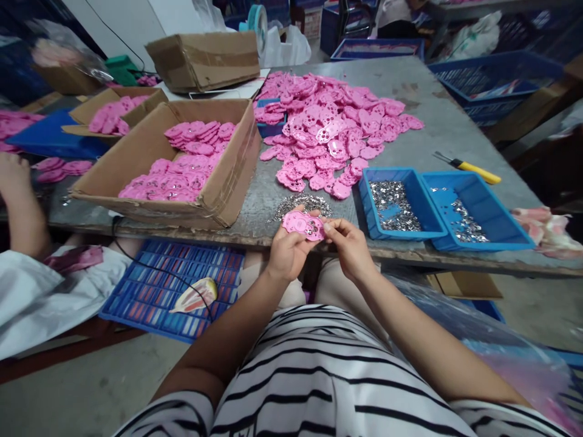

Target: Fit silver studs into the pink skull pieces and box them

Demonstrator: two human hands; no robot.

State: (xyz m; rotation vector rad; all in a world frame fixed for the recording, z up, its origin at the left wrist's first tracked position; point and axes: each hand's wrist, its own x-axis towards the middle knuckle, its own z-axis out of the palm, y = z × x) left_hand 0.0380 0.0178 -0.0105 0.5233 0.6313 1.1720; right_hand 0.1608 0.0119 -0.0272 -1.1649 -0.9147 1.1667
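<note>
Take the open brown cardboard box (239, 164) as your landmark. The flat pink plastic plate with a scalloped outline (295, 222) is up in your hands, just right of the box's near corner, by the table edge. Your left hand (288, 252) grasps it, thumb on the face, fingers behind. Your right hand (353, 246) pinches at the plate's right end; you can't tell whether a small piece sits between those fingertips. The plate's long axis runs roughly left to right, dipping slightly away from the box, so its far end points at your right hand, the nearer one to that end. Right of the box lies a loose heap of small silvery metal pieces (303, 203), just beyond the plate.
</note>
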